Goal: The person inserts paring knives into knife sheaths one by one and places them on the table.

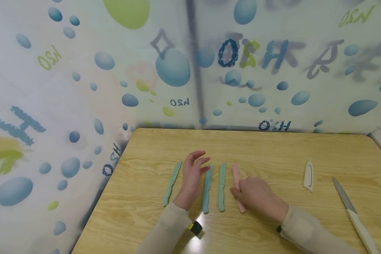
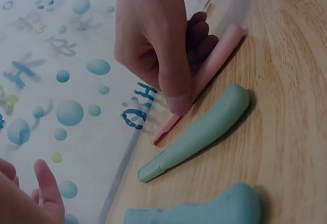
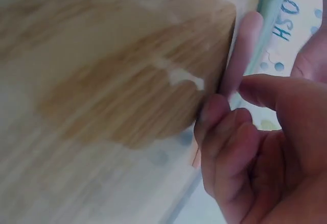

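My right hand (image 1: 257, 193) pinches a pink knife (image 1: 236, 172) between thumb and fingers near its middle; in the left wrist view the thumb lies along the pink handle (image 2: 218, 55). To its left lie a green knife (image 1: 222, 192) and a blue knife (image 1: 206, 194), side by side on the table. Just left of the blue knife my left hand (image 1: 192, 176) is held with fingers loosely bent and nothing between them. Beyond that hand, on its left, is another green knife (image 1: 171, 185). The blades of these knives appear to be covered by same-coloured sheaths.
On the right side of the wooden table (image 1: 273, 151) lie a white sheath (image 1: 309, 176) and a white-handled knife (image 1: 355, 215) with its blade bare. A patterned wall covering (image 1: 209, 88) stands behind and to the left of the table.
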Available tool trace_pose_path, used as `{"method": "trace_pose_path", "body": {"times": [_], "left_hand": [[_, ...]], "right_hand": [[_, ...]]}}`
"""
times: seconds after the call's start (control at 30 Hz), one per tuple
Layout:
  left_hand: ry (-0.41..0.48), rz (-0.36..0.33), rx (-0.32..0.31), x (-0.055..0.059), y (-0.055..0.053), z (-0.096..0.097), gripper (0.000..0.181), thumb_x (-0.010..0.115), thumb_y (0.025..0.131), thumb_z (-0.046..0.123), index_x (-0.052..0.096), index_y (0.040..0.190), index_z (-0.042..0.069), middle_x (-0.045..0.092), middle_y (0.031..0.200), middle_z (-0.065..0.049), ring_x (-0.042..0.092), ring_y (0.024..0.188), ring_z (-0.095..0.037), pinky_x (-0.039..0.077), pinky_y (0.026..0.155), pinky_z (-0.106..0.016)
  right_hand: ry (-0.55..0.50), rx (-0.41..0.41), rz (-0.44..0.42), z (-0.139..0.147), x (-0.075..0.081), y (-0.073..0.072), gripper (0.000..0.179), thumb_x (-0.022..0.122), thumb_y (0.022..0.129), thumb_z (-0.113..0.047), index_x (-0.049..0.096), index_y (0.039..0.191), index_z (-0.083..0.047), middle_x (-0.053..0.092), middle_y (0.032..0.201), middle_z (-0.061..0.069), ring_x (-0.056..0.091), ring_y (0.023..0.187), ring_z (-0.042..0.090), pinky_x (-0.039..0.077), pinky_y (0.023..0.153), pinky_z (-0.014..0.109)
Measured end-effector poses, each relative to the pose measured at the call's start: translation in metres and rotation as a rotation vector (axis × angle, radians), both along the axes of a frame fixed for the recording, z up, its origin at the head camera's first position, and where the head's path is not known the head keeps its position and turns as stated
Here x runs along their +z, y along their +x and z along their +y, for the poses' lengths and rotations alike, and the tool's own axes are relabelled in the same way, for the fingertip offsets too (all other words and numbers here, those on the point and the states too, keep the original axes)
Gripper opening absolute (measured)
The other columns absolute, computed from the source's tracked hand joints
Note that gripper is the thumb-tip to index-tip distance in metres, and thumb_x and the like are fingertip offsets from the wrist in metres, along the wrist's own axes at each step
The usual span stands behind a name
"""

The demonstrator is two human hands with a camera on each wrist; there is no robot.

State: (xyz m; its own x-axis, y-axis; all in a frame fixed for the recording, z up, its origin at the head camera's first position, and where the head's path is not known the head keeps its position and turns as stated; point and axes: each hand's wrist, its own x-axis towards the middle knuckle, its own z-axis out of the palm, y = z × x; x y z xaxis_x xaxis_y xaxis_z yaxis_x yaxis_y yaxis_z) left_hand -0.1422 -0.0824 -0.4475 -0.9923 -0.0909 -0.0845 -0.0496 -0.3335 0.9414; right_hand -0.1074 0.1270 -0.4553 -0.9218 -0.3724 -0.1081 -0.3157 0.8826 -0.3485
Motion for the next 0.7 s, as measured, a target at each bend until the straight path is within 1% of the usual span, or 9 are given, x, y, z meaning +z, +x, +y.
{"method": "trace_pose_path", "body": {"times": [0.1, 0.27, 0.37, 0.43, 0.5, 0.57, 0.6, 0.67, 0.7], "left_hand": [[0.002, 0.008, 0.005, 0.001, 0.000, -0.002, 0.019, 0.051, 0.103, 0.002, 0.057, 0.121, 0.000, 0.058, 0.129, -0.014, 0.064, 0.110, -0.027, 0.059, 0.083, -0.033], [0.011, 0.013, 0.011, 0.003, 0.001, -0.007, 0.020, 0.051, 0.102, 0.003, 0.055, 0.121, 0.000, 0.062, 0.120, -0.012, 0.065, 0.106, -0.024, 0.058, 0.084, -0.033], [0.030, 0.017, 0.024, 0.005, 0.001, -0.011, 0.020, 0.051, 0.102, 0.004, 0.054, 0.121, -0.001, 0.064, 0.113, -0.009, 0.066, 0.102, -0.023, 0.058, 0.082, -0.031], [0.046, 0.018, 0.041, 0.006, 0.001, -0.013, 0.021, 0.051, 0.101, 0.005, 0.055, 0.121, -0.001, 0.065, 0.110, -0.008, 0.067, 0.099, -0.023, 0.059, 0.080, -0.029], [0.060, 0.016, 0.055, 0.007, 0.002, -0.016, 0.019, 0.052, 0.101, 0.006, 0.056, 0.119, 0.001, 0.065, 0.108, -0.008, 0.067, 0.099, -0.024, 0.059, 0.079, -0.028], [0.067, 0.015, 0.062, 0.008, 0.001, -0.018, 0.019, 0.052, 0.101, 0.006, 0.056, 0.118, 0.001, 0.065, 0.108, -0.008, 0.067, 0.099, -0.024, 0.059, 0.079, -0.027], [0.068, 0.015, 0.063, 0.008, 0.001, -0.020, 0.020, 0.052, 0.100, 0.006, 0.055, 0.119, 0.000, 0.065, 0.108, -0.008, 0.067, 0.098, -0.024, 0.059, 0.079, -0.027], [0.061, 0.017, 0.060, 0.008, 0.001, -0.022, 0.022, 0.052, 0.100, 0.007, 0.054, 0.121, -0.001, 0.065, 0.109, -0.008, 0.067, 0.098, -0.022, 0.058, 0.079, -0.027], [0.056, 0.017, 0.061, 0.008, 0.001, -0.023, 0.022, 0.052, 0.100, 0.006, 0.054, 0.121, -0.001, 0.065, 0.109, -0.008, 0.067, 0.097, -0.021, 0.058, 0.079, -0.027]], "right_hand": [[-0.022, -0.051, -0.028, 0.010, 0.005, -0.001, 0.045, 0.061, 0.104, -0.033, 0.053, 0.063, -0.017, 0.045, 0.054, -0.003, 0.039, 0.047, 0.011, 0.030, 0.043, 0.027], [0.008, -0.163, -0.009, 0.038, 0.014, -0.009, 0.031, 0.059, 0.104, -0.034, 0.066, 0.090, -0.007, 0.054, 0.065, 0.000, 0.046, 0.054, 0.015, 0.037, 0.045, 0.029], [-0.008, -0.219, 0.021, 0.063, 0.018, -0.015, 0.034, 0.058, 0.104, -0.033, 0.069, 0.108, -0.001, 0.064, 0.078, 0.006, 0.055, 0.060, 0.018, 0.044, 0.045, 0.033], [-0.012, -0.248, 0.063, 0.081, 0.018, -0.018, 0.040, 0.058, 0.104, -0.033, 0.067, 0.116, 0.004, 0.068, 0.091, 0.017, 0.058, 0.062, 0.021, 0.045, 0.044, 0.035], [-0.012, -0.274, 0.098, 0.100, 0.017, -0.021, 0.045, 0.058, 0.104, -0.032, 0.064, 0.122, 0.008, 0.066, 0.106, 0.029, 0.064, 0.071, 0.033, 0.053, 0.052, 0.045], [0.002, -0.310, 0.105, 0.119, 0.016, -0.023, 0.050, 0.057, 0.104, -0.031, 0.059, 0.127, 0.013, 0.059, 0.118, 0.039, 0.065, 0.081, 0.046, 0.057, 0.064, 0.056], [0.020, -0.314, 0.125, 0.128, 0.014, -0.024, 0.050, 0.057, 0.103, -0.028, 0.057, 0.127, 0.016, 0.057, 0.121, 0.042, 0.063, 0.088, 0.051, 0.056, 0.070, 0.061], [0.040, -0.345, 0.118, 0.145, 0.011, -0.025, 0.053, 0.055, 0.103, -0.025, 0.051, 0.130, 0.021, 0.050, 0.124, 0.047, 0.055, 0.102, 0.061, 0.050, 0.084, 0.071], [0.054, -0.345, 0.127, 0.153, 0.009, -0.024, 0.054, 0.055, 0.103, -0.022, 0.048, 0.129, 0.024, 0.048, 0.123, 0.049, 0.054, 0.102, 0.063, 0.049, 0.084, 0.072]]}}
